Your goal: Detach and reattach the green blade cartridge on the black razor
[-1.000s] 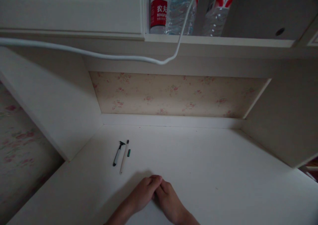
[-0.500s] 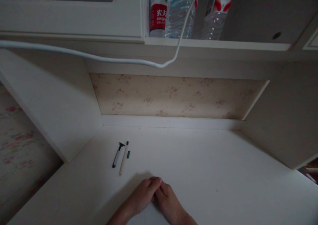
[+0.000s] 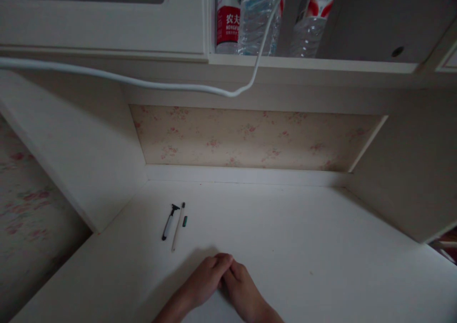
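Note:
My left hand (image 3: 207,276) and my right hand (image 3: 241,285) rest folded together near the front of the white desk (image 3: 303,232). Their fingers are closed against each other, and no object shows in either one. Beyond my left hand lies a razor (image 3: 169,223) with a black head and a grey-and-black handle. Beside it, nearly parallel, is a pale toothbrush (image 3: 177,230) with dark bristles at the far end. A short dark green piece (image 3: 184,221) lies just right of the toothbrush; its kind is too small to make out.
A white cable (image 3: 171,86) hangs in front of the upper cabinet. Plastic bottles, including one with a red label (image 3: 228,23) and a clear one (image 3: 310,35), stand on the open shelf (image 3: 321,64). Side panels (image 3: 82,142) bound the desk left and right.

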Action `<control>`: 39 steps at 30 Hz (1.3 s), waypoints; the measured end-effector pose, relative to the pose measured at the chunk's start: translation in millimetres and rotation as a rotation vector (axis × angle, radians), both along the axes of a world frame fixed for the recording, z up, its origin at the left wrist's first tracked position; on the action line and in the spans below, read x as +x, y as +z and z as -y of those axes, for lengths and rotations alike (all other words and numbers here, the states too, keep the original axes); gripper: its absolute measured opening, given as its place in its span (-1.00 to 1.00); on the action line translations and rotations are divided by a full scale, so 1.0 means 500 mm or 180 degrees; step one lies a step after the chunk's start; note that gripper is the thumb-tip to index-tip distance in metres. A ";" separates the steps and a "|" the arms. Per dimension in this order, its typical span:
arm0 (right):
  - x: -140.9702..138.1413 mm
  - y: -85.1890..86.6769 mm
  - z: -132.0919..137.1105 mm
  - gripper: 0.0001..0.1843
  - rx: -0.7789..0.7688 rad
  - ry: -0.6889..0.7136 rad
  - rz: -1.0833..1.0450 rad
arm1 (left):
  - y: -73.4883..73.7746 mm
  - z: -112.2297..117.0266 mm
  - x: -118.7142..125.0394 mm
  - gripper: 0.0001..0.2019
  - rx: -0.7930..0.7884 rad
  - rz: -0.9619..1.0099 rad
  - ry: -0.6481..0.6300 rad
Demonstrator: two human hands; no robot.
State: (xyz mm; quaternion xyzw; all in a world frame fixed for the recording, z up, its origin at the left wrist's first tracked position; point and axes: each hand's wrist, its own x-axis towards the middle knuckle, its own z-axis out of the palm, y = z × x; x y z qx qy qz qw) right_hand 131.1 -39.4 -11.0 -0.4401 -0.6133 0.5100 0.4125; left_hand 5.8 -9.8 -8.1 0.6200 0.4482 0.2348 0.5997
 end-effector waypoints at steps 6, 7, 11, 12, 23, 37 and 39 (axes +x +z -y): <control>-0.001 0.001 0.001 -0.62 -0.0014 0.0032 -0.0146 | 0.000 0.000 -0.001 -0.48 0.0015 -0.0091 0.0019; -0.001 0.001 0.001 -0.62 -0.0003 0.0011 -0.0133 | -0.001 0.000 -0.001 -0.48 0.0010 -0.0101 0.0008; 0.001 0.000 0.001 -0.62 0.0030 -0.0012 -0.0086 | 0.001 0.000 0.001 -0.49 0.0002 -0.0096 -0.0018; 0.001 0.000 0.001 -0.62 0.0024 -0.0006 -0.0069 | 0.002 0.000 0.001 -0.49 0.0008 -0.0087 -0.0014; 0.002 -0.015 -0.004 -0.62 0.0012 -0.0033 -0.0017 | -0.010 -0.002 0.001 -0.49 0.0174 -0.0109 -0.0011; 0.004 -0.020 -0.005 -0.63 0.0040 -0.0048 0.0019 | -0.013 0.000 0.003 -0.51 0.0027 -0.0014 0.0076; 0.003 -0.020 -0.006 -0.64 0.0030 -0.0033 -0.0003 | -0.010 0.000 0.002 -0.52 0.0036 -0.0012 0.0075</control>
